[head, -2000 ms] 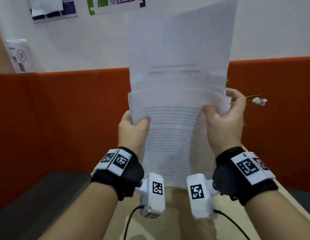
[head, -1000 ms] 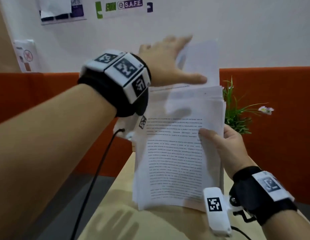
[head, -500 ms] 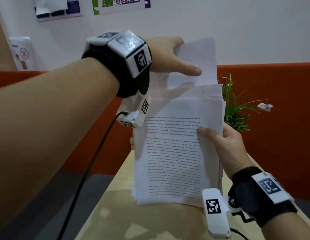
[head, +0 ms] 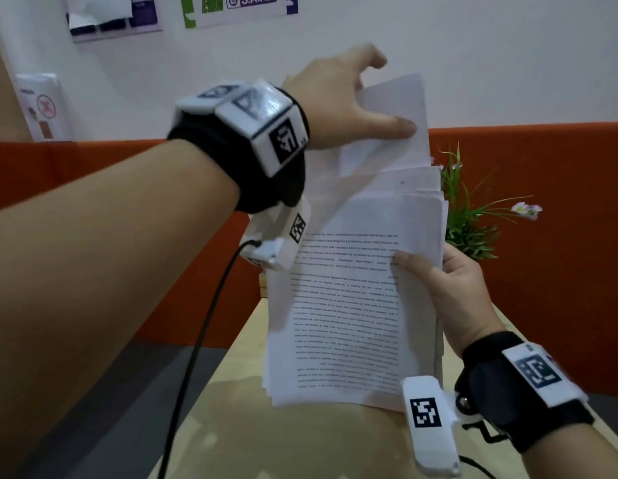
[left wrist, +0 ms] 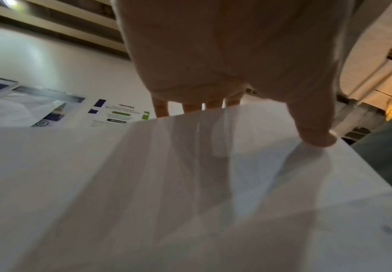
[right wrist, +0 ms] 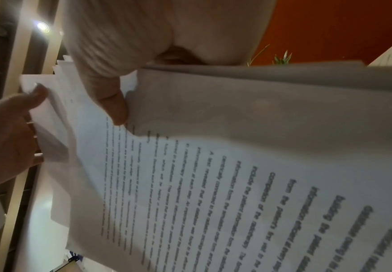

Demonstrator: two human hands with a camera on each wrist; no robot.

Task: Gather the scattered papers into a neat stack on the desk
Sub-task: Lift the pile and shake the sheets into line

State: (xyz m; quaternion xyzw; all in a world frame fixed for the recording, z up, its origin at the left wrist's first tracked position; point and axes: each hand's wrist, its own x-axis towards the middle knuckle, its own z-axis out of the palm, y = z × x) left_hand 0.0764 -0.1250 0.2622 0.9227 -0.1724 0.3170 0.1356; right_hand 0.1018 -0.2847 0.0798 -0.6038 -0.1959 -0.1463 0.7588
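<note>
The left hand [head: 338,98] reaches across at the top of the bundle and takes hold of the tall sheet [head: 390,126] that stands proud of the rest; its grip is a pinch, thumb flat on the near face and fingers behind the top edge, as the left wrist view shows most plainly. That hold looks meant for pushing or drawing the stray page level with the others. Below it, the papers [head: 349,305] are held upright, close to vertical, their lower edge near the pale wooden table [head: 231,426], though whether they touch it I cannot tell; standing them on end would let the edges be squared before they are laid down. Their tops are uneven, several sheets stepped one behind another, so the stack is gathered but not yet neat. To the right, the right hand [head: 452,292] steadies the bundle at its side edge, its grip closed on the papers with the thumb on the printed front page and the fingers wrapped behind. Behind the table runs an orange partition [head: 542,160], a small green plant [head: 473,216] with a pale flower stands before it, and a white wall [head: 508,46] above carries posters.
</note>
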